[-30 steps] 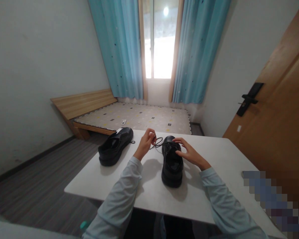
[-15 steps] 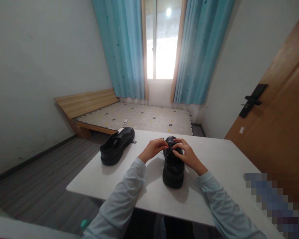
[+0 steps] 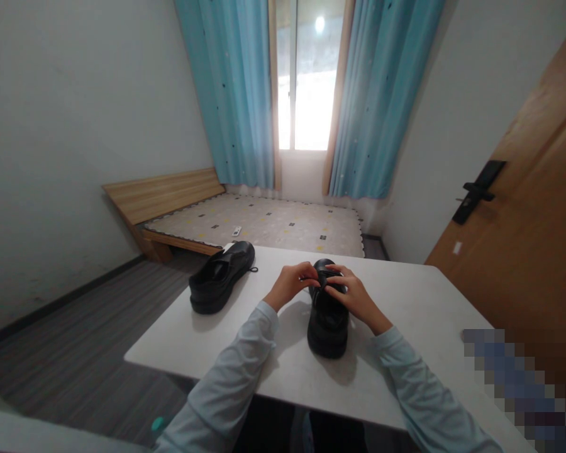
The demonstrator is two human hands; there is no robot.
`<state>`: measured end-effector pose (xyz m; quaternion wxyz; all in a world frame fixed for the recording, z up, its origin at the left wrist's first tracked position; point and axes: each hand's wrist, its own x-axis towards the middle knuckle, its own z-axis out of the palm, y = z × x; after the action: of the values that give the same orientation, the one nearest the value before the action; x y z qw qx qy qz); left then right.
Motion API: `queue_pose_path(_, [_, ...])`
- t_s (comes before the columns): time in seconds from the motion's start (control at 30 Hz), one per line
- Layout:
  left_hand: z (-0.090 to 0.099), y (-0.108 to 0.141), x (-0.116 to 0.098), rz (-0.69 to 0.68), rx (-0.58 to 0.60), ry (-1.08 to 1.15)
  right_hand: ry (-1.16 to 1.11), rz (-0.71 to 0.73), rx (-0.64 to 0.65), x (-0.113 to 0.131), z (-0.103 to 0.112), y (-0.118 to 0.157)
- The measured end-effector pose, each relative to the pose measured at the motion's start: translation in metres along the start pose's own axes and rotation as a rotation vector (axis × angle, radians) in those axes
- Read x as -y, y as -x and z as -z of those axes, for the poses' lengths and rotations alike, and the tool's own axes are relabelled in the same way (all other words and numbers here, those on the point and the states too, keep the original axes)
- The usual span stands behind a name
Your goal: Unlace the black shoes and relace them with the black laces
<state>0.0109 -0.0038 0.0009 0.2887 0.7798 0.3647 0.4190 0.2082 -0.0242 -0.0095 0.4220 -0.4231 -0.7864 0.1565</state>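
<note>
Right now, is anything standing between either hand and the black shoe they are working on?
Nothing visible. The left hand and the right hand both reach its front part, over the laces. The other shoe sits off to the left on the table, out of the way. What the fingers cover can't be seen.

Vs a second ago: left grip (image 3: 290, 283) moved in from beside the right-hand black shoe (image 3: 327, 330) to its lacing area, close to right grip (image 3: 356, 294), which shifted slightly left. Lace loop between left grip and shoe no longer visible.
</note>
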Motion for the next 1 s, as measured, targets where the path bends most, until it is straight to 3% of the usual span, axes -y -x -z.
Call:
queue_pose_path(0.2, [-0.002,0.000,-0.003,-0.018,-0.020,-0.017,-0.028,-0.044,-0.016,0.006,-0.001,0.000])
queue_pose_path(0.37, [-0.003,-0.001,-0.004,-0.117,-0.047,-0.097,0.003,-0.026,-0.058,0.008,0.000,0.000])
queue_pose_path(0.7, [-0.008,0.003,0.000,-0.094,0.108,0.072,-0.036,0.006,-0.017,0.018,0.021,-0.004])
queue_pose_path(0.8, [-0.006,0.003,0.001,-0.088,0.117,0.091,-0.132,-0.003,-0.015,0.021,0.029,-0.004])
queue_pose_path(1.0, [-0.005,0.005,0.007,-0.070,0.131,0.138,-0.555,-0.139,-0.041,0.025,0.047,-0.002])
